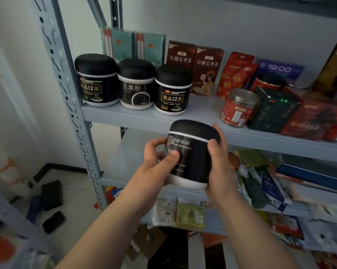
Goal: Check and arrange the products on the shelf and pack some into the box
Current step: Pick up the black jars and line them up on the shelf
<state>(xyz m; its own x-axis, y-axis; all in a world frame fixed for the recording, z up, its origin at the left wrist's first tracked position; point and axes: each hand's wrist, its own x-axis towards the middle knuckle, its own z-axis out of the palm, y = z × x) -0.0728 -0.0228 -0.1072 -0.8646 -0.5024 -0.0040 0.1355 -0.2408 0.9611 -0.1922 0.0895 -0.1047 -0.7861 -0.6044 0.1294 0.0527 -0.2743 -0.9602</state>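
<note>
I hold a black jar (193, 152) with a domed black lid and white base in front of the grey shelf (183, 118), its printed back label turned toward me. My left hand (160, 162) grips its left side with the thumb on the label. My right hand (220, 162) wraps its right side. Three similar black jars (136, 83) stand in a row on the shelf's left end. Behind them stand two teal boxes (132, 44) and two brown tea boxes (194, 66).
Red pouches (235, 74), a clear-lidded red jar (239, 107), a dark green box (274, 111) and red packs fill the shelf's right part. Lower shelves hold loose packets (260, 175). A perforated upright post (70, 94) stands left. Black items (51, 193) lie on the floor.
</note>
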